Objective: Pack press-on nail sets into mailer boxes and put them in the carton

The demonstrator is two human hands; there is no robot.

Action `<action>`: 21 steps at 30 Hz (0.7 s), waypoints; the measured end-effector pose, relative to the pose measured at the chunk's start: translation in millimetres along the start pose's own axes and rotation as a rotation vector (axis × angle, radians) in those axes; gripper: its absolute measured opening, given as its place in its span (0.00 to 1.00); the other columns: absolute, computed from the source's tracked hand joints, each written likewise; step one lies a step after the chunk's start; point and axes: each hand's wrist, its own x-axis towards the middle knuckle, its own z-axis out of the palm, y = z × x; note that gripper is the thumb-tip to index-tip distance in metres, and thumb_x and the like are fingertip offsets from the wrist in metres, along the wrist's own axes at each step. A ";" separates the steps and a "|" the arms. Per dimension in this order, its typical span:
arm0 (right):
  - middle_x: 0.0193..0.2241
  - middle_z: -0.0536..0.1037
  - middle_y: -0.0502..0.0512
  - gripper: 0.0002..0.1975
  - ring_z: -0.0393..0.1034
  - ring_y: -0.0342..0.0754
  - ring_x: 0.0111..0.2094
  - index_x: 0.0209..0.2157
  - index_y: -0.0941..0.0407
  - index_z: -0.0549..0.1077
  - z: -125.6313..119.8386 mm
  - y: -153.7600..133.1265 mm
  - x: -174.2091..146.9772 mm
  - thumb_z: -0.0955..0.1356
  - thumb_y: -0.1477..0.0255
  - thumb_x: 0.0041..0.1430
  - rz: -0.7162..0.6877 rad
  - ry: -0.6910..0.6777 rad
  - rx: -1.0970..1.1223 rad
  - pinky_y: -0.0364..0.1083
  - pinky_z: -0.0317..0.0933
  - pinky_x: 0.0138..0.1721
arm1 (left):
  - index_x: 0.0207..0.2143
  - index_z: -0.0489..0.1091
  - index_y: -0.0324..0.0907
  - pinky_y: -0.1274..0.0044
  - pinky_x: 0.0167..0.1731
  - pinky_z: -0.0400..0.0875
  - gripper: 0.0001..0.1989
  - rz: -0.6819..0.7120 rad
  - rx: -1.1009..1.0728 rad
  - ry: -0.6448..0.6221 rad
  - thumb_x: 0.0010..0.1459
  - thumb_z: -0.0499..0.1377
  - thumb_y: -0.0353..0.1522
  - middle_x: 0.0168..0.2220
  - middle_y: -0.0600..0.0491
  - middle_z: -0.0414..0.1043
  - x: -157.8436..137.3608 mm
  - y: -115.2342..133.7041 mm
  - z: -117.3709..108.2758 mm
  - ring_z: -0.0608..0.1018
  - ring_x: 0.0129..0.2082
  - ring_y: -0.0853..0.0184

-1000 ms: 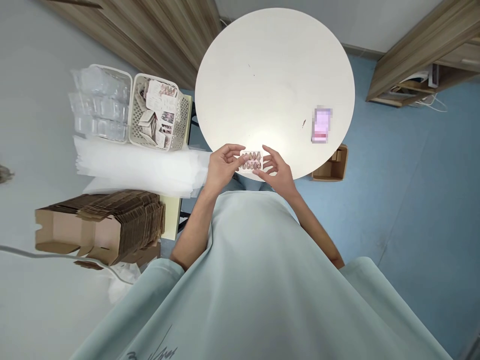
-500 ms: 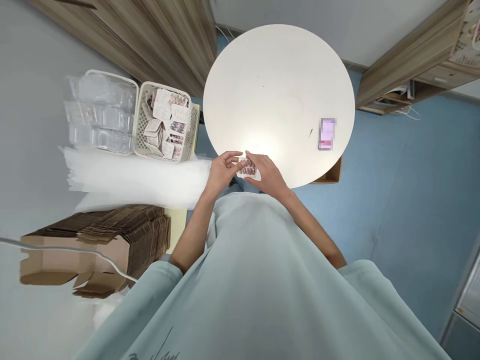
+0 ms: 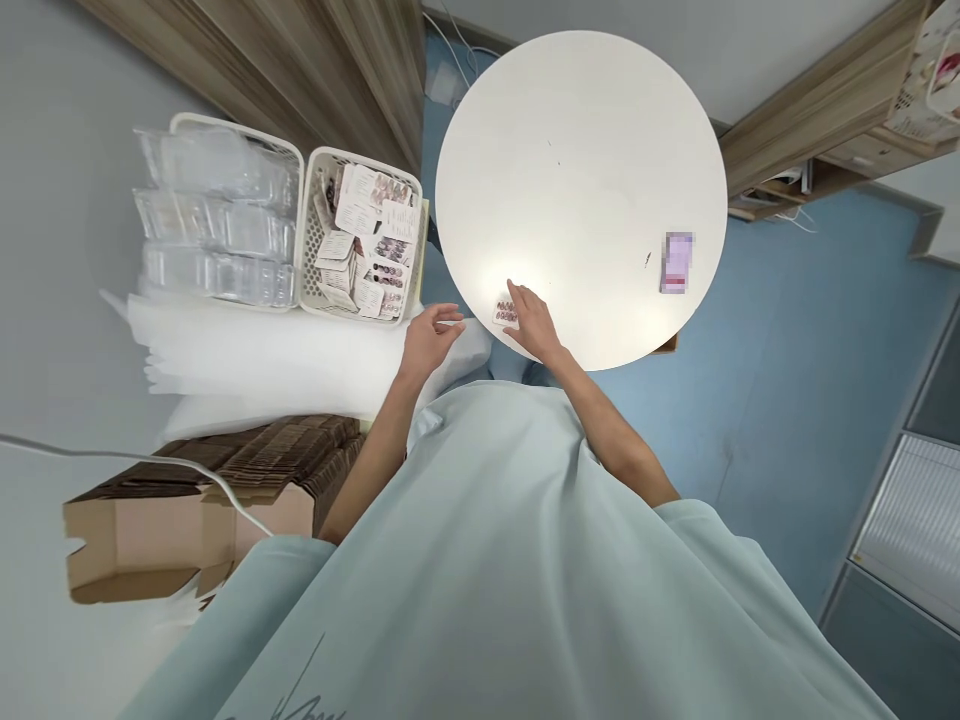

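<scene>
A small white card of press-on nails (image 3: 504, 311), with two rows of dark reddish nails, is at the near left edge of the round white table (image 3: 585, 130). My right hand (image 3: 534, 322) holds its right side, the fingers at the top edge and the thumb below; part of the card is hidden under them. Away to the left, my left hand (image 3: 430, 342) is empty, its fingers loosely bent and the thumb apart. It hovers by the table's rim, above the white foam sheets (image 3: 300, 350).
Left of the table stands a white basket (image 3: 306, 240) full of nail cards, beside another basket (image 3: 180, 120) of clear plastic trays. Folded cardboard boxes (image 3: 255, 460) lie nearer me. A blurred pink-purple item (image 3: 677, 262) rests at the table's right.
My left hand has let go of the nail card and drawn back left. My right hand has carried the card forward from the table's near edge onto the tabletop. The view has shifted slightly.
</scene>
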 end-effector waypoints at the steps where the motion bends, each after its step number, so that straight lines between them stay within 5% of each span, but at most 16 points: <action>1: 0.80 0.62 0.75 0.49 0.53 0.68 0.82 0.83 0.61 0.52 1.1 -1.9 -0.4 0.73 0.75 0.67 0.013 0.012 0.006 0.67 0.50 0.81 | 0.48 0.79 0.43 0.67 0.49 0.78 0.16 -0.004 -0.006 0.014 0.57 0.72 0.31 0.47 0.45 0.87 -1.8 -2.3 -7.4 0.84 0.38 0.63; 8: 0.78 0.66 0.72 0.48 0.54 0.65 0.82 0.84 0.59 0.50 -6.0 -36.8 -6.0 0.72 0.70 0.71 -0.039 0.081 0.010 0.67 0.53 0.81 | 0.49 0.79 0.43 0.68 0.49 0.80 0.16 0.005 -0.101 0.080 0.58 0.72 0.32 0.49 0.45 0.87 -12.2 -15.7 -50.2 0.85 0.40 0.62; 13: 0.79 0.66 0.68 0.48 0.57 0.66 0.81 0.85 0.54 0.49 -11.6 -71.0 4.1 0.72 0.58 0.75 -0.158 0.123 -0.021 0.69 0.55 0.81 | 0.51 0.79 0.43 0.69 0.50 0.81 0.17 0.060 -0.123 0.159 0.60 0.71 0.33 0.51 0.44 0.87 -14.7 -14.3 -80.3 0.87 0.44 0.61; 21: 0.80 0.65 0.64 0.45 0.59 0.67 0.81 0.85 0.47 0.46 -16.4 -128.8 26.5 0.67 0.47 0.79 -0.358 0.177 -0.041 0.71 0.56 0.80 | 0.60 0.75 0.43 0.64 0.59 0.81 0.22 0.141 0.020 0.506 0.65 0.70 0.34 0.63 0.41 0.81 6.2 -21.8 -157.3 0.85 0.56 0.56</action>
